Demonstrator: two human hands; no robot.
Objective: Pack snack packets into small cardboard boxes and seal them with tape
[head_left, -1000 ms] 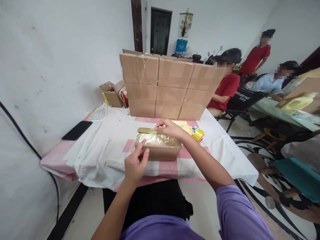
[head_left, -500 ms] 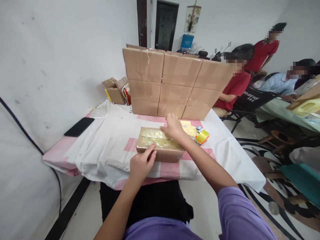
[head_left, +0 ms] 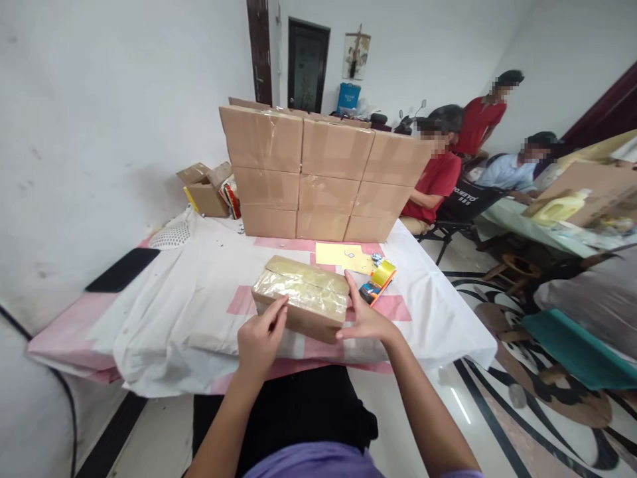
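Note:
A small cardboard box (head_left: 303,292) sits on the cloth in front of me, turned at a slight angle. Shiny clear tape covers its top. My left hand (head_left: 261,335) is at the box's front edge, left of the middle, thumb and forefinger bent against it; the other fingers are curled. Around the right end of the box is my right hand (head_left: 365,315), fingers on the far side and thumb at the near lower corner. An orange tape dispenser (head_left: 378,282) with a yellowish roll lies just right of that hand. Behind the box are yellow paper sheets (head_left: 338,255).
Stacked cardboard boxes (head_left: 323,179) form a wall at the table's back. A black phone-like slab (head_left: 122,270), a perforated white item (head_left: 172,235) and an opened carton (head_left: 206,198) are at left. Other people sit and stand at right, one in a red shirt (head_left: 438,179).
My right hand has come from the box's top to its right end. The box has turned, its right end now nearer me. The whole view has shifted slightly.

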